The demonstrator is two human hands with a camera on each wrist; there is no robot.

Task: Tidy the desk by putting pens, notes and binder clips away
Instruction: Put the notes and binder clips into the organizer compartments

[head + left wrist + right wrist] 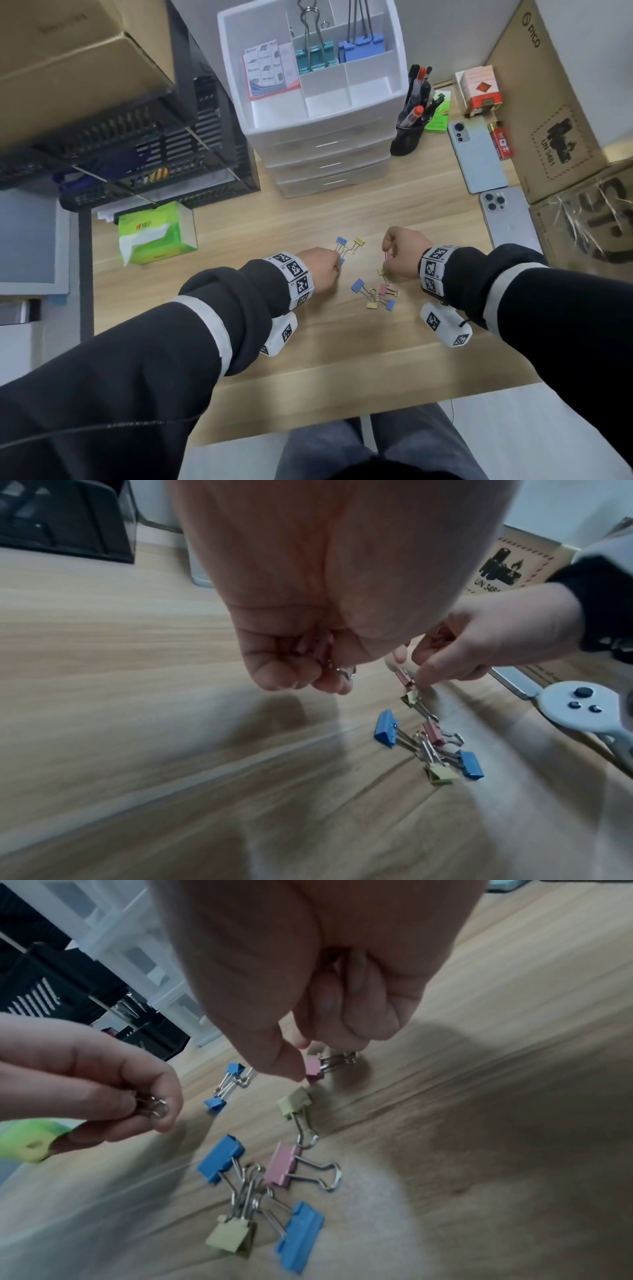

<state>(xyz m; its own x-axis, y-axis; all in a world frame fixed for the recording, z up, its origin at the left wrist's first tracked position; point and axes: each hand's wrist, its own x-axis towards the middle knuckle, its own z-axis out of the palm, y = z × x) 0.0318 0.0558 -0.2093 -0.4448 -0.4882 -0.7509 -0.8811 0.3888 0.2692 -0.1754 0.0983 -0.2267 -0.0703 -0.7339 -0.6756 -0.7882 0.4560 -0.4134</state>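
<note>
Small binder clips lie scattered on the wooden desk (239, 308). My left hand (334, 267) grips a pink clip (322, 646) in its curled fingers, the wire handles (154, 1107) poking out. Just beyond it lie a blue clip (339, 240) and a yellow clip (358, 241). My right hand (387, 263) pinches another pink clip (313, 1068) between thumb and finger, right at the desk surface. A yellow clip (294, 1102) lies just below it. Nearer me sits a tangled cluster of blue, pink and yellow clips (373, 294).
A white drawer organizer (322, 150) stands at the back, its top tray holding notes (267, 68) and large teal and blue clips. A black pen holder (409, 137), two phones (478, 157), cardboard boxes (548, 120), a green tissue box (157, 233) and a black mesh tray (137, 147) ring the desk.
</note>
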